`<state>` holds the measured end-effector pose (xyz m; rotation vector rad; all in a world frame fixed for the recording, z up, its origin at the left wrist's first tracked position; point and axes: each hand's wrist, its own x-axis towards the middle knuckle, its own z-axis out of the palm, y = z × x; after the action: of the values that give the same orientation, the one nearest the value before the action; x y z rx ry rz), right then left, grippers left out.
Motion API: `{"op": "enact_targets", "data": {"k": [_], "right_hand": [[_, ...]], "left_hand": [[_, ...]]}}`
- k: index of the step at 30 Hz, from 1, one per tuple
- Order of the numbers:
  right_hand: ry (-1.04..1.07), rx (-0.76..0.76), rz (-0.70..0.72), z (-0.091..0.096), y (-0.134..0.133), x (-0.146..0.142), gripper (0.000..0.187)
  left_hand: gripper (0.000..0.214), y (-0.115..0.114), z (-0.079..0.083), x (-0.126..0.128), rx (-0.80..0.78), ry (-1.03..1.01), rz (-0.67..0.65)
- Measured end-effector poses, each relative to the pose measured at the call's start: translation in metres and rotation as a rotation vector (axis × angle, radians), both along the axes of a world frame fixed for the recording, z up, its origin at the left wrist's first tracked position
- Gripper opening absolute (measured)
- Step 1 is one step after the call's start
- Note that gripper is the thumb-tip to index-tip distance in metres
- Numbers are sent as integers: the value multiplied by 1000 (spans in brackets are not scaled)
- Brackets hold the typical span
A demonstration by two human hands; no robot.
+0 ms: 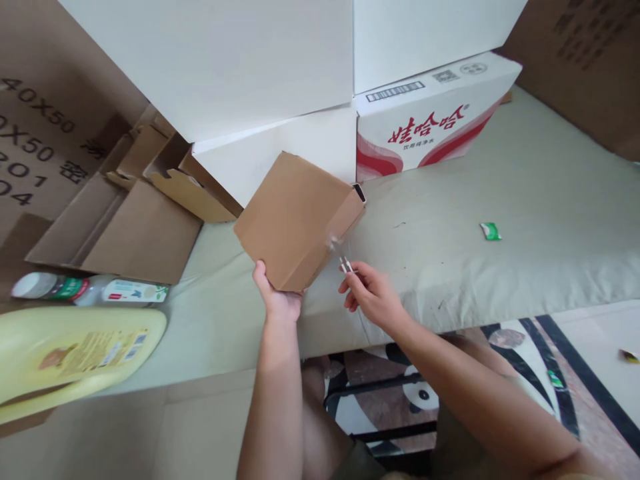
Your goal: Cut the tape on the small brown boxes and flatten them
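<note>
My left hand (283,300) grips a flat brown cardboard box (295,220) by its lower corner, with the thumb over the near side. The box is tilted, and a dark slot with a white rim shows at its right corner. In the fingers of my right hand (370,290) is a small silver metal tool (344,259). Its tip is blurred and lies at the box's lower right edge; whether it touches the cardboard I cannot tell. The fingers of my left hand behind the box are hidden.
White cartons (280,60) stand stacked at the back, beside a red-and-white carton (435,123). Open brown boxes (145,227), a plastic bottle (90,289) and a yellow jug (85,350) are at the left. A green packet (491,231) lies on the pale sheet (550,200).
</note>
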<state>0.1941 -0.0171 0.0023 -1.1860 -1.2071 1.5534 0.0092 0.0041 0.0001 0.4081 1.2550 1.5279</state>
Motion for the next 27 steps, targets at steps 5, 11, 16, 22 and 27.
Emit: {"op": "enact_targets", "data": {"k": [5, 11, 16, 22, 27], "right_hand": [[-42, -11, 82, 1, -5, -5, 24], [-25, -22, 57, -3, -4, -3, 24], [36, 21, -105, -4, 2, 3, 26], [58, -9, -75, -2, 1, 1, 27], [27, 9, -92, -2, 1, 1, 28]], "left_hand": [[75, 2, -7, 9, 26, 52, 95], [74, 3, -6, 7, 64, 80, 98], [72, 1, -4, 5, 36, 56, 129], [75, 0, -5, 10, 21, 36, 47], [73, 1, -3, 12, 13, -33, 73]]}}
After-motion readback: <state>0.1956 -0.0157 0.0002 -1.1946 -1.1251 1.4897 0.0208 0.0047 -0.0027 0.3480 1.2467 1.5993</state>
